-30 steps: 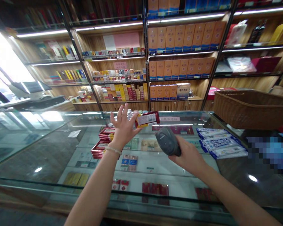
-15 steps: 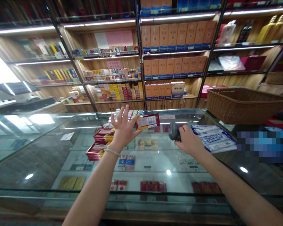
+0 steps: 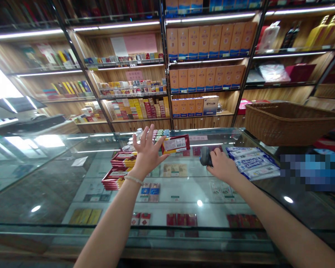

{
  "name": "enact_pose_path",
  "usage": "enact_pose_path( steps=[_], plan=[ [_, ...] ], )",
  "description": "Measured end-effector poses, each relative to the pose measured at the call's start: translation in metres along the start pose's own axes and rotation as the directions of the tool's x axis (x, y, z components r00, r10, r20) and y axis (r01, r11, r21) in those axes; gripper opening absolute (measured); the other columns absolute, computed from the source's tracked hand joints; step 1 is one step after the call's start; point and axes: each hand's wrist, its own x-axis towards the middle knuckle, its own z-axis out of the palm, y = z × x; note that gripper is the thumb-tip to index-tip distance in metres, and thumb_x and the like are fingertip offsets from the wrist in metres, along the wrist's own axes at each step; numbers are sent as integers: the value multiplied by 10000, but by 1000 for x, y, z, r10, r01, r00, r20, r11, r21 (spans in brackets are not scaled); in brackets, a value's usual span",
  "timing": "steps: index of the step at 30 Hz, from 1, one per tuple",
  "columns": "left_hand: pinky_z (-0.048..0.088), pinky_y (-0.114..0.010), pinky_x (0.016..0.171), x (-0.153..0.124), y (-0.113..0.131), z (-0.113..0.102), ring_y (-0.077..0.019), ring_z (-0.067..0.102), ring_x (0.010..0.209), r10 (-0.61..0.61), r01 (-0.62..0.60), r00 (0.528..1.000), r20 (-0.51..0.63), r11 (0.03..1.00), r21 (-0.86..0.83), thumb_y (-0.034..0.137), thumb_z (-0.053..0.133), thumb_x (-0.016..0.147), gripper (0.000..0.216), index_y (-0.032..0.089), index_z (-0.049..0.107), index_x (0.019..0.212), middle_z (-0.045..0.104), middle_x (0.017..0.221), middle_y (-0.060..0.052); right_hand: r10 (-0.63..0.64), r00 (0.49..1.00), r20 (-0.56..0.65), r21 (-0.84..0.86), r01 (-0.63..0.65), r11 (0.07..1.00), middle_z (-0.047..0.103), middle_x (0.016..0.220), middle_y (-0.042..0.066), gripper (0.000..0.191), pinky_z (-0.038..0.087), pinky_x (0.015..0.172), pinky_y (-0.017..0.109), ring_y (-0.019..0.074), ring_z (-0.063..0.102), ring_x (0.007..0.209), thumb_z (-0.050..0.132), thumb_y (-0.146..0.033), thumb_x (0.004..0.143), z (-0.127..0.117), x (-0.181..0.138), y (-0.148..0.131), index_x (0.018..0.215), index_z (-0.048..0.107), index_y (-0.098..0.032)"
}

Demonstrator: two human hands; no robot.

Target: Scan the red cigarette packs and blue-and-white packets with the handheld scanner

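My left hand [image 3: 147, 156] is raised over the glass counter [image 3: 58, 178]. It holds one end of a red carton [image 3: 175, 144] with a white label, fingers fanned out behind it. My right hand [image 3: 222, 165] is wrapped round a dark grey barcode scanner [image 3: 204, 156], low over the glass just right of the carton. Under my left hand, two stacks of red cartons [image 3: 118, 169] lie on the counter. Small packs show in rows beneath the glass.
Blue-and-white long packs [image 3: 251, 162] lie on the glass right of my right hand. A wicker basket [image 3: 287, 124] stands at the counter's far right. Shelves of boxed goods [image 3: 209, 48] fill the back wall. A till [image 3: 30, 121] sits at the left.
My right hand has carried the scanner away from me and lowered it toward the glass, beside the carton. My left hand has kept the carton nearly still.
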Motion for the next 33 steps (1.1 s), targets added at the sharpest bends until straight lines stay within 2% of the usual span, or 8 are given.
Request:
enact_pose_path(
  steps=[3,8,13,16,19,23,27,33],
  plan=[
    [-10,-701,1262,0,-1,1,-444,221,1604,-1,1,1000,2,1000,6,518,889,733,688,284,670,1343,206,1752,-189,-14,1000,12,-3,14,1000,561,1264,180,340,523,751,348,314,584,1148,596,-372,931,-1,1,1,1173,577,-133],
    [12,-703,1264,1,0,-1,-439,232,1602,-11,11,1000,9,1000,0,515,896,727,695,291,669,1344,217,1750,-184,-47,999,-20,-27,46,999,579,1313,210,415,523,883,456,350,562,1178,589,-417,924,1,-1,5,1195,607,-103],
    [-1,-698,1268,0,1,-1,-440,230,1602,-22,22,1000,7,999,-38,505,886,740,662,305,678,1336,215,1756,-159,-25,997,-75,11,26,1000,536,1472,262,682,445,1056,601,407,470,1370,583,-654,917,10,-1,10,1322,607,-105],
    [-17,-692,1270,0,2,-1,-438,220,1606,-24,24,1000,8,998,-51,501,876,751,649,309,676,1338,193,1762,-149,14,991,-132,20,-11,1000,390,1634,284,945,269,1170,724,450,283,1540,583,-760,872,18,-2,12,1543,454,-106],
    [-12,-692,1267,0,3,-3,-431,220,1607,-21,22,1000,23,999,-48,504,870,753,654,304,670,1343,195,1760,-159,25,984,-175,17,-22,1000,246,1714,284,1084,160,1201,754,459,164,1598,580,-798,852,23,-4,13,1651,292,-124],
    [-4,-696,1265,1,4,-4,-430,215,1608,-18,19,999,32,999,-48,496,867,755,653,299,669,1345,203,1758,-167,29,981,-192,37,-22,999,204,1728,282,1100,129,1209,756,453,153,1605,556,-814,857,26,-4,12,1664,264,-126],
    [4,-694,1264,1,3,-2,-435,224,1604,-1,2,1000,7,998,-55,540,854,765,656,296,672,1345,205,1756,-177,32,966,-258,128,1,992,224,1735,239,1020,160,1218,723,420,172,1605,571,-758,883,20,2,11,1665,269,-178],
    [14,-694,1267,1,4,-2,-449,178,1612,-1,1,1000,-2,993,-114,581,850,758,676,295,681,1348,142,1775,-156,-81,954,-288,319,175,931,327,1704,138,865,276,1218,622,372,232,1595,676,-619,877,-8,18,5,1628,355,-335]
  ],
)
